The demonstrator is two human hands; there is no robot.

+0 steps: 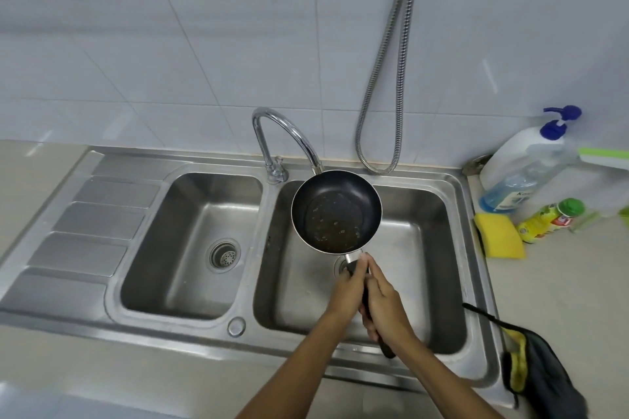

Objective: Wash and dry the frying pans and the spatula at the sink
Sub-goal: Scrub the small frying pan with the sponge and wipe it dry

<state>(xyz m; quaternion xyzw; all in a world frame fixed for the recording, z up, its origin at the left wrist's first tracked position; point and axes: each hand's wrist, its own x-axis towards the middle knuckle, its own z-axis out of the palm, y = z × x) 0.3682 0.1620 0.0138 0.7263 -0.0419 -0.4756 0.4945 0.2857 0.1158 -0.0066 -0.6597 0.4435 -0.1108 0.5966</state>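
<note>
Frying pan (335,211), small and black, is held in the air directly beneath the spout of the tap (289,136), over the right-hand basin of the steel sink (170,337). Its inside faces up and shows greasy specks, so washing looks barely begun; no running water is visible.

Both hands are closed round the long dark handle. The left hand (350,286) grips nearer the tap, just behind the pan. The right hand (384,309) wraps the handle further from the tap, touching the left. This double grip probably steadies the pan under the spout so water and grease drop into the basin.

The pan's far rim is very close to the spout tip; whether they touch cannot be told. The basin walls stand well clear of the pan, leaving room to tilt or lower it.

Right of the tap, on the worktop (551,282), sit a yellow sponge (498,235) and a pump bottle (517,160). A dark cloth (534,371) lies further right and nearer the person. No spatula is visible.
</note>
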